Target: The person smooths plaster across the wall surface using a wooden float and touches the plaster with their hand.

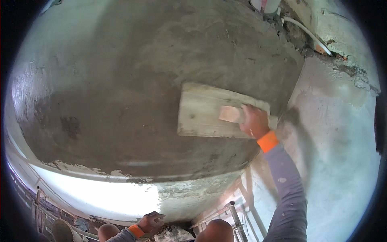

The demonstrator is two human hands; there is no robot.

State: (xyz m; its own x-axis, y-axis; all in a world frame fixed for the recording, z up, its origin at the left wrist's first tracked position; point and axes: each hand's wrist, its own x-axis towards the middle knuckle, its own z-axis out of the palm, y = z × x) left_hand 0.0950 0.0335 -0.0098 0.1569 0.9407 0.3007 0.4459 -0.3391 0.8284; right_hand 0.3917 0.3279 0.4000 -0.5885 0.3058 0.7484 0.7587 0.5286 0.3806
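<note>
My right hand [254,121] grips the handle of a large, pale rectangular float [199,109], which lies against the wet grey plaster wall [133,80] close to its right-hand corner. An orange cuff and a plaster-spotted grey sleeve follow that hand. My left hand [151,222] is low at the bottom centre, near my knees, its fingers loosely bent and apart, with nothing visible in them.
A pale side wall [338,133] meets the plaster on the right. A white hose [306,31] runs along the rough upper right edge, near a white container [265,5]. Metal scaffold rails [238,222] and a bucket [60,229] are below, beside a bright white lower band [96,193].
</note>
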